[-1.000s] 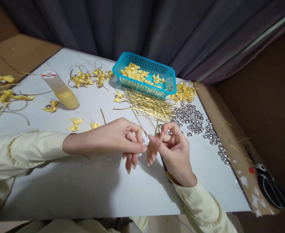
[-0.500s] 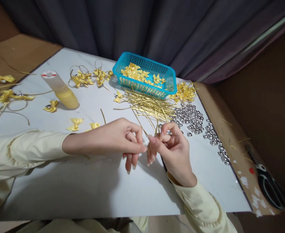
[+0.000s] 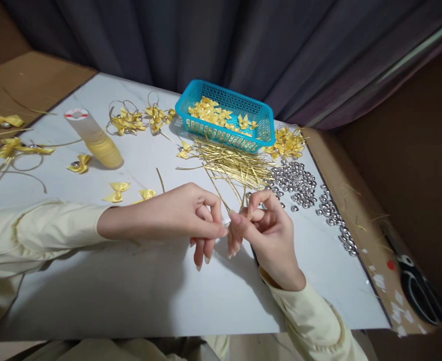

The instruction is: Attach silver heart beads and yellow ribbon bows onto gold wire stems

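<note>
A thin gold strand (image 3: 242, 199) sits just above the middle of the counter (image 3: 131, 286), gripped in the closed fingers (image 3: 259, 196) of the right hand (image 3: 271, 238). The left hand (image 3: 176, 214) pinches shut against them on something too small to make out. Holding near the tips looks wisest against slipping. Farther off: loose strands (image 3: 232, 163), silver beads (image 3: 295, 179), a blue basket (image 3: 226, 138).

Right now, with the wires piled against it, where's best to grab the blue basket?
Probably the left short end of the blue basket, by its rim, from the left. The rim flares out, a lip to hook under, and that end is least crowded; gold wires crowd the near side, a heap of bows the right end.
</note>
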{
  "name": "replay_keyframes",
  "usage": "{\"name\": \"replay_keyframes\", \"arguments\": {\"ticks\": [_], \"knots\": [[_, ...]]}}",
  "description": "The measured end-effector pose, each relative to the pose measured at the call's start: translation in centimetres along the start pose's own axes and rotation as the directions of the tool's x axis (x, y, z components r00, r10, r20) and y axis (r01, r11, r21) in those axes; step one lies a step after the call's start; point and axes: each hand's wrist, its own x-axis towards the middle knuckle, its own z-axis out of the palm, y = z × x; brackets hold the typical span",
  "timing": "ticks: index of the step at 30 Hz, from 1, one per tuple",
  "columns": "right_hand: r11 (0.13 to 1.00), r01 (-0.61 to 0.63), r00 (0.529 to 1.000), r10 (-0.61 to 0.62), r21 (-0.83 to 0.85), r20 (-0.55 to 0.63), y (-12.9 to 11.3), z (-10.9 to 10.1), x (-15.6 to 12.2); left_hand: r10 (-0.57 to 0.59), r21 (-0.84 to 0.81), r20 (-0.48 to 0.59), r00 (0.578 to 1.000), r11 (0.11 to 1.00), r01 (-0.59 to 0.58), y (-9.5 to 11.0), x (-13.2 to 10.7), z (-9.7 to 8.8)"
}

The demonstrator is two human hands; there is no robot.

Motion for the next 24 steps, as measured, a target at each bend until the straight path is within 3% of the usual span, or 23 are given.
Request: {"name": "replay_keyframes", "arguments": {"ticks": [24], "knots": [[0.998, -0.058, 0.997, 0.059, -0.023, 0.054, -0.01, -0.02, -0.04, -0.005, 0.017, -0.005, 1.000, 1.000, 0.005, -0.24, 0.04, -0.03]]}}
